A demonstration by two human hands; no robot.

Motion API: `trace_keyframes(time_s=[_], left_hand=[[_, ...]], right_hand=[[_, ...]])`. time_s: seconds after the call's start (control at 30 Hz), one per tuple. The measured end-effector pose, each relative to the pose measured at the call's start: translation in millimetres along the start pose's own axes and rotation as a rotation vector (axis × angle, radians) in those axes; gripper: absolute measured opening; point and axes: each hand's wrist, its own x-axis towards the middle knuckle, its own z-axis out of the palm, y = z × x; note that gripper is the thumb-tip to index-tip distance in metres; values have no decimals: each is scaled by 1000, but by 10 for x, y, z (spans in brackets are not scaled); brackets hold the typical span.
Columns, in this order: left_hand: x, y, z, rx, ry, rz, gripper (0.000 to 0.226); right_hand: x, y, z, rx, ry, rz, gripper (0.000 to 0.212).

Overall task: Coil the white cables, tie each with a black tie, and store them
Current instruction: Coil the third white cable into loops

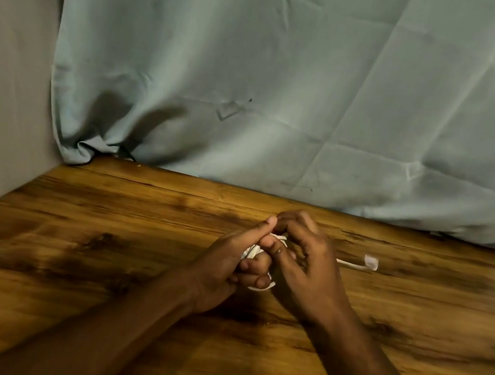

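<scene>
Mid-table, toward the back edge, both hands worked the coiling: the left hand [226, 263] gripped the cable [253, 251] bundle, the right hand [308, 264] curled over it, plug end [371, 262] trailing right, so next looked like winding that tail in.

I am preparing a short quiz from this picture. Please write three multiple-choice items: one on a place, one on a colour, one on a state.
1. Where does the cable's plug end lie?
A. right of the hands, on the table
B. left of the hands
C. on the cloth

2. What colour is the cloth behind the table?
A. red
B. pale green-blue
C. black

3. What do the hands do?
A. rest flat on the table
B. hang apart, holding nothing
C. hold the cable together

Key: 1 A, the plug lies on the table; 2 B, the cloth shows it; 3 C, left hand and right hand curl round the cable.
</scene>
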Motion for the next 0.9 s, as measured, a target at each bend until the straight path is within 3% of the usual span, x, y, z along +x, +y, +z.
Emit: trace_keyframes(time_s=[0.13,0.33,0.4,0.57,0.8,0.9], left_hand=[[-11,-21,-14,-1,53,-2,41],[5,-85,48,-44,70,-51,45],[-10,-108,97,-21,21,-77,49],[-52,-138,219,14,-48,-117,52],[-67,-189,222,45,-91,-56,42],[-61,-233,248,53,-39,-16,39]], right_hand=[[-21,-9,62,231,-103,122,19],[-1,22,130,652,2,376,58],[19,14,129,655,97,464,70],[43,1,109,575,240,526,42],[53,-22,109,543,241,526,47],[65,-48,110,500,259,514,47]])
